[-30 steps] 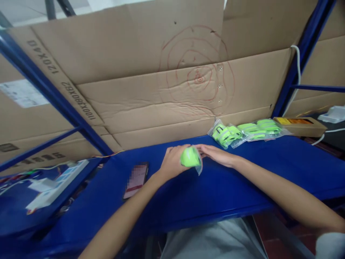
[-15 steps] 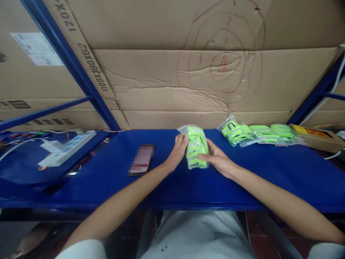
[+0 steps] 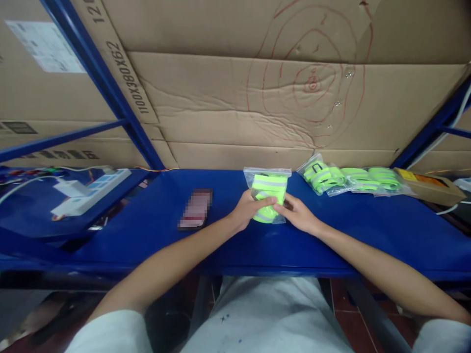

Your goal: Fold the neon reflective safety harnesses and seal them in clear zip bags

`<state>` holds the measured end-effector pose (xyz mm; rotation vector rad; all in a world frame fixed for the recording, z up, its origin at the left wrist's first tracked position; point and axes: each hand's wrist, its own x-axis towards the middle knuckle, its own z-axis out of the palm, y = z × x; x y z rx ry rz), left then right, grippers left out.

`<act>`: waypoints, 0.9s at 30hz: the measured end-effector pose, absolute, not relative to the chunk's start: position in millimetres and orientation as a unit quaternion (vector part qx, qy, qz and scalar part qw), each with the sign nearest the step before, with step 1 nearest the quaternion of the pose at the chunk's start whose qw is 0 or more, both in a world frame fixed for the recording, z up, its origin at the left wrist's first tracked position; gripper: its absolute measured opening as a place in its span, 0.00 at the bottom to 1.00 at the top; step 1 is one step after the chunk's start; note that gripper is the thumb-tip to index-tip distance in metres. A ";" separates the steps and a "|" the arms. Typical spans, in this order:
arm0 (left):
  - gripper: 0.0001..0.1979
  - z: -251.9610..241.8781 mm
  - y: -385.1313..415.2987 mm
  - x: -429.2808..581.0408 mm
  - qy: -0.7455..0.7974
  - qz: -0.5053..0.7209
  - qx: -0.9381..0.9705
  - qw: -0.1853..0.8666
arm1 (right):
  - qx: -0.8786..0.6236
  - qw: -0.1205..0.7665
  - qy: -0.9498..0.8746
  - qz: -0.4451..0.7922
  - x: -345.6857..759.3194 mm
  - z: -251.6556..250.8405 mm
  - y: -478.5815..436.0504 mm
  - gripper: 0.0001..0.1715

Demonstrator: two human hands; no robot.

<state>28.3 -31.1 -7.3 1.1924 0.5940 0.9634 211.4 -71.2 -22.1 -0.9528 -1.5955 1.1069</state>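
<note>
Between my two hands is a clear plastic bag holding a folded neon-yellow reflective strap [image 3: 270, 183] with silvery stripes. My left hand [image 3: 247, 210] grips the bag's left side, its thumb lying across the front. On the opposite side my right hand [image 3: 297, 213] holds it too, thumb pressed on the front near the left thumb. The fingers of both hands are partly hidden behind the bag. Its upper edge stands up flat, above the blue table [image 3: 235, 247].
More bagged neon straps [image 3: 324, 175] lie at the back right, beside a brown cardboard box [image 3: 429, 186]. A phone [image 3: 196, 210] with a blurred screen lies left of my hands. Further left is a white power strip [image 3: 91, 193]. A cardboard wall [image 3: 206, 132] closes off the back.
The bag has been turned so its flat front faces me with its upper edge spread out. My left thumb has come onto its front. The camera view has shifted slightly.
</note>
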 end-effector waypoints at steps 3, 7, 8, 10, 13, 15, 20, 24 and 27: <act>0.30 -4.9 -32.3 27.6 0.272 0.433 0.535 0.673 | -0.369 0.464 -0.646 0.481 213.6 -19.1 -70.5 0.32; 0.33 -2.3 -31.0 28.2 0.260 0.426 0.541 0.677 | -0.378 0.493 -0.623 0.475 217.4 -12.7 -71.4 0.29; 0.34 -1.3 -30.5 28.3 0.250 0.423 0.540 0.683 | -0.383 0.501 -0.619 0.468 218.7 -11.5 -71.0 0.28; 0.36 0.8 -30.1 28.5 0.232 0.424 0.547 0.683 | -0.389 0.514 -0.616 0.452 221.2 -9.9 -70.3 0.27; 0.34 3.4 -30.9 28.1 0.245 0.449 0.592 0.622 | -0.391 0.512 -0.620 0.448 221.3 -8.4 -72.4 0.24; 0.32 3.6 -31.2 27.4 0.266 0.467 0.616 0.576 | -0.388 0.502 -0.621 0.460 218.1 -7.8 -75.9 0.23; 0.32 -2.5 -24.7 24.9 0.298 0.470 0.671 0.489 | -0.387 0.491 -0.636 0.452 213.3 -3.8 -78.1 0.34; 0.27 -9.2 -16.4 23.2 0.303 0.448 0.737 0.406 | -0.394 0.576 -0.660 0.278 226.2 9.0 -74.1 0.33; 0.24 -11.3 -11.3 22.2 0.284 0.443 0.784 0.330 | -0.401 0.584 -0.696 0.116 239.5 19.2 -74.3 0.17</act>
